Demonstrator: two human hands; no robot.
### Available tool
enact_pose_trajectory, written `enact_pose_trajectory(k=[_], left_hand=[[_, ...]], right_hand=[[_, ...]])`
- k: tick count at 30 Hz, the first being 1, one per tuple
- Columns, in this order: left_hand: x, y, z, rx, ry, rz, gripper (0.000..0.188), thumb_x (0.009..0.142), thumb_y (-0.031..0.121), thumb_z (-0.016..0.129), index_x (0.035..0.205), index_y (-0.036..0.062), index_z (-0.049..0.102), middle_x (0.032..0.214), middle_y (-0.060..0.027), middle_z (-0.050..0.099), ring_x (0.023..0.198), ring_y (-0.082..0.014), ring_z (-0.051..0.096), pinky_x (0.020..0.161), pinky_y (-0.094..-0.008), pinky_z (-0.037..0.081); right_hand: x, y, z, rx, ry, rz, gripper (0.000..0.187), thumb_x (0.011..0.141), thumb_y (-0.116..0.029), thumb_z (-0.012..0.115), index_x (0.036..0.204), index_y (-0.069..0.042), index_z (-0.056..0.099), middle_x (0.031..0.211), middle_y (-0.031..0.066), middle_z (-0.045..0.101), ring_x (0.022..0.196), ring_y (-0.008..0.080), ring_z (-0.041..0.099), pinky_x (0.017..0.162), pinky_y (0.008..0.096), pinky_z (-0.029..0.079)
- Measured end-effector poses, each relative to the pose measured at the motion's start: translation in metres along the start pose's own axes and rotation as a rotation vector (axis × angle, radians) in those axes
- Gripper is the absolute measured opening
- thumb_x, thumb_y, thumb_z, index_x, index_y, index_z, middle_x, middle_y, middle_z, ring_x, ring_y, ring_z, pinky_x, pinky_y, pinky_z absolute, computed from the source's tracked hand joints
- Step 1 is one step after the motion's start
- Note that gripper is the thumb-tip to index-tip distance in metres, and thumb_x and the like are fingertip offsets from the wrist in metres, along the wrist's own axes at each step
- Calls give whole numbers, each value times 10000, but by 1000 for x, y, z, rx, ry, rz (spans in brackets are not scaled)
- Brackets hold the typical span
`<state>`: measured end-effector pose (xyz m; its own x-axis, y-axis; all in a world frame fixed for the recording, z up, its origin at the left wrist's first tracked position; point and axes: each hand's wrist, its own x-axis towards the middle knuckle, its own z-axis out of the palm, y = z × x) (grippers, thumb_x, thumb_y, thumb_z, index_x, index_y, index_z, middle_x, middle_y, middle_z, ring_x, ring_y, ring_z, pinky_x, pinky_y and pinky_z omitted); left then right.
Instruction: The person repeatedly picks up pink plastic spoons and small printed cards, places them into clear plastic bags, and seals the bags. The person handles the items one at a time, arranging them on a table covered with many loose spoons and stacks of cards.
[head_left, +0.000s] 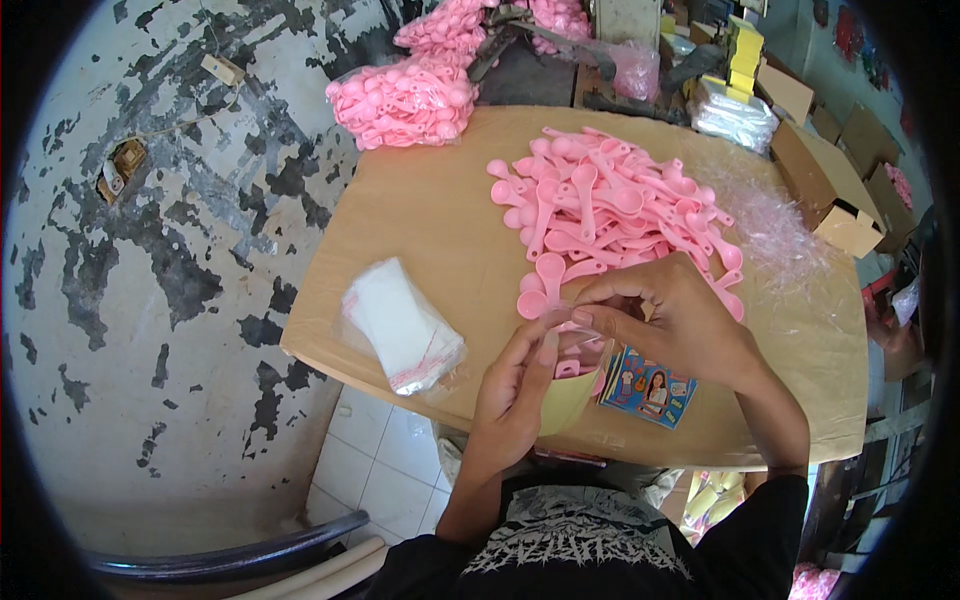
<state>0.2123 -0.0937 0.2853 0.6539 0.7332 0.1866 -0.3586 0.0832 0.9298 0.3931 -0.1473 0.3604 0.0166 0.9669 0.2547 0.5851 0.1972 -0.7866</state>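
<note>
Near the front edge of the table I hold up a small clear plastic bag [568,398]. Pink plastic pieces show in its upper part, and its lower part looks yellow. My left hand [512,388] pinches the bag's left side near the top. At its upper edge, the thumb and fingers of my right hand [672,318] are closed on the film. Just beyond my hands lies a big heap of pink measuring spoons [600,205]. Partly under my right hand are colourful printed cards [650,392]. A stack of flat clear bags [402,325] lies to the left.
The table [480,180] is covered in brown board. A full bag of pink spoons [405,105] sits at its far left corner. Crumpled clear film [765,225] lies on the right, beside cardboard boxes [825,185]. A peeling wall [180,300] stands on the left.
</note>
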Motion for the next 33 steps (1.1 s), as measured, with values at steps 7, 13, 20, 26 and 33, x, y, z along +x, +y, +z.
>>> enact_pose_trajectory(k=[7,13,20,26,33], left_hand=[[9,1,2,250,77,11,331,1078,151,398,1305,-32,555,825,26,571,724,-70,486,628,-258,416],[6,17,8,664,-23,-48,326,1053,118,410,1314,-46,514,709,-141,571,624,-206,564,588,-342,438],[12,17,1,1037,-279,-78,272,999,31,442,1253,-43,509,796,-299,603,761,-441,654,662,-468,490],[6,7,-4,373,-42,67,291,1060,141,377,1272,-29,481,1138,-245,663,790,-282,715,716,-343,573],[25,2,-26,84,42,37,357,1093,248,307,1199,-42,485,1157,-237,674,862,-255,717,754,-302,576]], right_hand=[[2,16,6,-595,294,-497,177,765,-146,739,931,-99,702,901,18,624,867,217,594,710,352,514],[-2,24,7,-733,179,-503,210,703,-179,773,886,-99,709,904,7,650,861,202,593,765,349,490],[-7,43,17,-686,63,-435,189,684,-187,731,777,-53,635,723,60,622,815,219,601,744,361,483],[-5,14,-31,-134,246,-185,158,734,-102,689,733,-24,552,666,59,584,628,146,597,612,335,478],[-117,93,-182,-86,196,386,160,834,-102,706,884,42,658,798,91,679,749,162,658,724,310,527]])
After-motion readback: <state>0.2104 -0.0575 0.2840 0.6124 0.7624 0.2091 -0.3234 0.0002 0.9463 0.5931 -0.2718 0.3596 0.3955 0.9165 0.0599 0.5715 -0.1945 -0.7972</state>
